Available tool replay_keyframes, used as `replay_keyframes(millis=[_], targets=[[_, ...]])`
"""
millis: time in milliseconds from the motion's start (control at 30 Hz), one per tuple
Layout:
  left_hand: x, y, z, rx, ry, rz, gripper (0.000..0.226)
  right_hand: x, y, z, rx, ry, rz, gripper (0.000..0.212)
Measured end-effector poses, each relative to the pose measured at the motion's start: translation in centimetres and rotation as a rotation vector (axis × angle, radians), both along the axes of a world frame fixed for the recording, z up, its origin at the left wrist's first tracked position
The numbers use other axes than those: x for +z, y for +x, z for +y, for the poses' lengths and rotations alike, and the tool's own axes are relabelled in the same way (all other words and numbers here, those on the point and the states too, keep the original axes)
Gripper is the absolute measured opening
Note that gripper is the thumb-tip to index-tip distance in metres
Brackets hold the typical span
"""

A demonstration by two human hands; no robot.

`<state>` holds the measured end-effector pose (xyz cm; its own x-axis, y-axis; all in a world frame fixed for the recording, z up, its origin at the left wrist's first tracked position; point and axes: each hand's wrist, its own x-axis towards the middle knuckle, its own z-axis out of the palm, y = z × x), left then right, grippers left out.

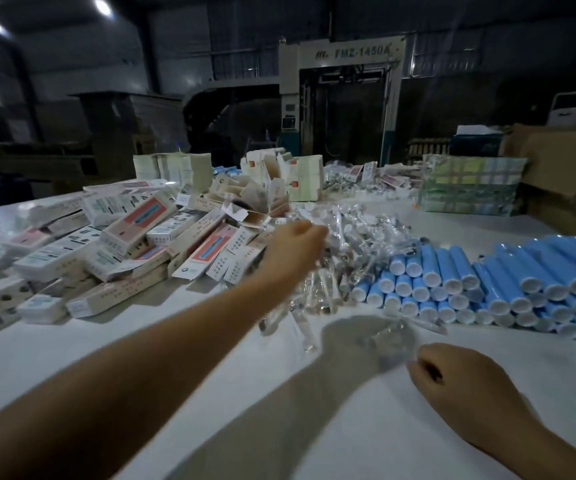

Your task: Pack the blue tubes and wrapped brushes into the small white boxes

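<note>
Wrapped brushes [345, 244]: clear heap under my left hand [295, 251], fingers curled into it, grip unclear. Blue tubes [480, 282]: stacked right of them. White boxes [134, 244]: piled left. My right hand [452, 379]: curled, pinching a clear wrapper [388, 336]

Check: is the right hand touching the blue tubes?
Apart. Head view shows bare white table between right hand and blue tubes.

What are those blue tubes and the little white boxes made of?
Blue tubes: probably glossy plastic or film-wrapped rolls, since they shine; white end caps look matte. White boxes: most likely printed thin cardboard, with folded flaps and sharp creased edges.
</note>
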<state>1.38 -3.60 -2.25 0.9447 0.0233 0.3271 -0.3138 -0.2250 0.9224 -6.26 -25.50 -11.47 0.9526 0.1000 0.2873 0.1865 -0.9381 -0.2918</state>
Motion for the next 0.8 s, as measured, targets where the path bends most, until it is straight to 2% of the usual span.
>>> replay_keyframes(millis=[100,233,400,533,733,800], targets=[[2.1,4.5,3.1,0.25,0.278,-0.159,0.012,0.1,0.2,0.2,0.0,0.013,-0.006,0.041],[4.3,10.0,5.6,0.539,0.661,-0.256,0.037,0.2,0.6,0.4,-0.012,0.01,0.0,0.041],[4.7,14.8,5.8,0.575,0.995,-0.188,0.042,0.3,0.8,0.4,-0.027,-0.002,0.019,0.041],[4.0,16.0,5.1,0.63,1.0,-0.178,0.011,0.4,1.2,0.3,-0.028,-0.011,0.033,0.041],[4.8,13.4,5.5,0.834,0.882,-0.503,0.021,0.2,1.4,0.1,-0.023,-0.012,0.033,0.041],[5.8,10.9,4.9,0.817,0.881,-0.619,0.028,0.0,1.5,-0.2,-0.013,-0.008,0.028,0.043]])
